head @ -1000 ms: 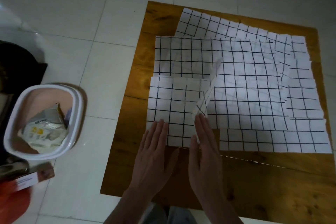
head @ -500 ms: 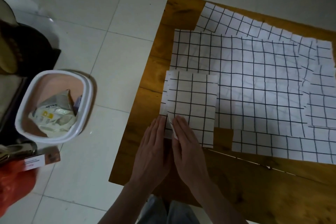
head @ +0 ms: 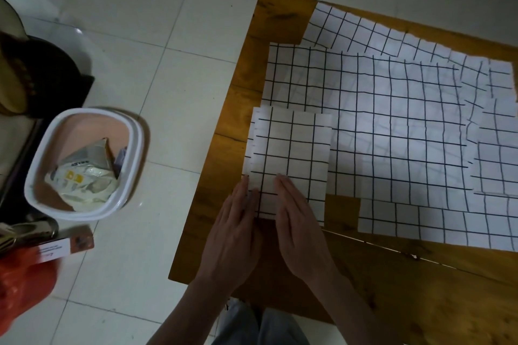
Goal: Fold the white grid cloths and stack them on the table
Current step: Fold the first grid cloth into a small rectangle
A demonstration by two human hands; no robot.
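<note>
- At the bottom centre of the frame both hands lie flat, fingers straight and together, on the near edge of the folded cloth [head: 290,159]; the left hand [head: 234,228] presses its lower left corner and the right hand [head: 298,228] presses just beside it, toward the middle. Neither pinches or curls round anything.
- That folded cloth sits at the left-centre of the desk [head: 280,22], a narrow rectangle with a second layer edge peeking out along its left side. I judge this one fold finished or nearly so, with the hands smoothing it down.
- To its right and above, a large unfolded cloth [head: 392,120] is spread flat across the middle of the desk, and the folded piece overlaps its lower left part.
- More grid cloths show from under the large one: a strip [head: 420,221] along the lower right, a piece [head: 496,165] at the right edge, and another [head: 364,33] at the upper centre. How many separate cloths there are I cannot tell.
- As a judgement, the task is at an early stage: one cloth folded, no stack of several yet, and the spread ones all left to fold.
- At the left of the frame, on the tiled floor [head: 168,92], stands a white-rimmed bin [head: 131,165] holding crumpled packaging [head: 84,176].
- Below it at the lower left are a small labelled box [head: 64,248] and something orange-red [head: 22,288], blurred.
</note>
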